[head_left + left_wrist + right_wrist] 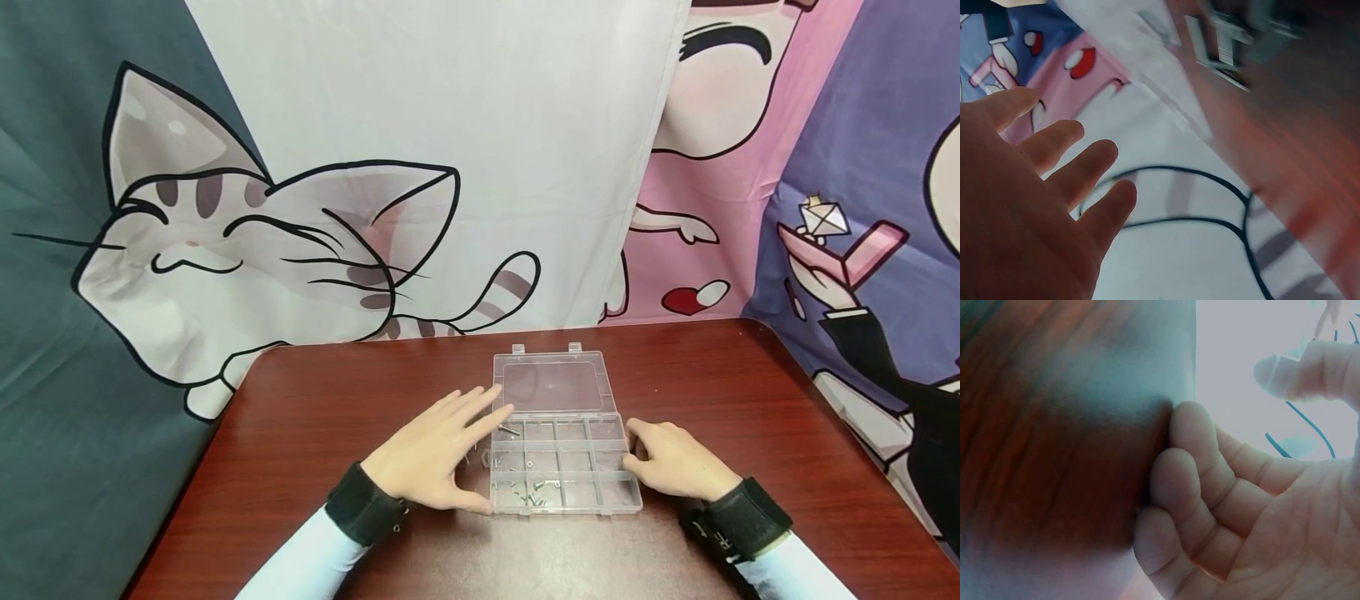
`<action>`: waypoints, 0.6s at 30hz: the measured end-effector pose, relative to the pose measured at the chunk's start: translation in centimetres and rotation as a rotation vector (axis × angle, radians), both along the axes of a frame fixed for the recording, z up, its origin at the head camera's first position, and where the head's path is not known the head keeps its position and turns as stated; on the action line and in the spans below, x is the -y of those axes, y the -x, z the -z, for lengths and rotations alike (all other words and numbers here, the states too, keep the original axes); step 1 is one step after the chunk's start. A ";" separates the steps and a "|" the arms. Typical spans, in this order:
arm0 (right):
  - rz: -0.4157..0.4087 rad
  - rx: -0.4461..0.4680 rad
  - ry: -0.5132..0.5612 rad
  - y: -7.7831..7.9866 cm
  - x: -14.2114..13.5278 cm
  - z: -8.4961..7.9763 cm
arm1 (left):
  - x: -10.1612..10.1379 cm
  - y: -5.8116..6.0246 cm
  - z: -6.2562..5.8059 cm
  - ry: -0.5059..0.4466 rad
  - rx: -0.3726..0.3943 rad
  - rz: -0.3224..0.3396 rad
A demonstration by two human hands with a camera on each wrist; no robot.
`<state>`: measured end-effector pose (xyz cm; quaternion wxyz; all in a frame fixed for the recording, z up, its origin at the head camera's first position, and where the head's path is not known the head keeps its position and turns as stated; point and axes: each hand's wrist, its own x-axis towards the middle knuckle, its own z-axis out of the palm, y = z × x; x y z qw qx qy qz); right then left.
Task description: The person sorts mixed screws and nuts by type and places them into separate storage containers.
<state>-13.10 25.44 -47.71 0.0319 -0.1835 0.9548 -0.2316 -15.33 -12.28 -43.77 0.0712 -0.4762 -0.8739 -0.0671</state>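
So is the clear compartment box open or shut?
Open. The box has its lid folded back, away from the person, leaving small metal parts uncovered.

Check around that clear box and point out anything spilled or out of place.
A few small pieces, too small to identify, lie on the table left of the clear box, beside the left hand. They look strayed, since other small hardware sits inside the box.

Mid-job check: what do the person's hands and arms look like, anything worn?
The left hand and right hand are ungloved. Each wrist wears a wide black band with small fittings along its edge; plain sleeves, pale whitish-blue, cover the forearms.
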 end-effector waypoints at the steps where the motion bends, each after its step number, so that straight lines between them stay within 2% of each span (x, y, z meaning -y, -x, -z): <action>1: 0.004 0.003 -0.004 0.0 0.0 0.0 | 0.7 -0.1 0.2 0.003 -0.004 -0.011; 7: 0.009 0.006 -0.015 0.0 0.1 -0.1 | 4.8 -0.8 1.2 0.012 -0.007 -0.059; 13: 0.014 0.015 -0.011 0.0 0.1 -0.1 | 8.3 -2.0 2.4 0.004 0.010 -0.112; 18: 0.015 0.010 -0.015 0.0 0.1 -0.1 | 10.2 -2.7 3.2 0.031 -0.013 -0.088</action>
